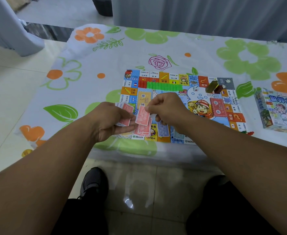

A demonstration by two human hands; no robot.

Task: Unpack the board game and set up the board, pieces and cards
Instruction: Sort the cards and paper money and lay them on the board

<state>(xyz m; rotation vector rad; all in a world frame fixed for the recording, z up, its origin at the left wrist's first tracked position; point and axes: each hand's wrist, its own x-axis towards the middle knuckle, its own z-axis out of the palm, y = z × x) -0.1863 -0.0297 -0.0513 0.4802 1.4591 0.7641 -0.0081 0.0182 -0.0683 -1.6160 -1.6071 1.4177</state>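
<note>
The colourful game board (205, 99) lies flat on the flowered tablecloth. My left hand (108, 120) grips a fanned stack of red paper notes (126, 114) at the board's near left corner. My right hand (166, 107) pinches a single red note (142, 117) just above a small pile of red notes (143, 129) lying on the board's near edge. Blue notes (163, 128) lie beside that pile. A row of green plastic pieces (164, 86), a white die (196, 89), a red card deck (218, 106) and dark blocks (213, 87) sit on the board.
The game box (280, 111) lies on the table to the right of the board. The table's near edge (139, 155) runs just behind my forearms. Below it are tiled floor and my dark shoes (93, 185). Grey curtains hang behind the table.
</note>
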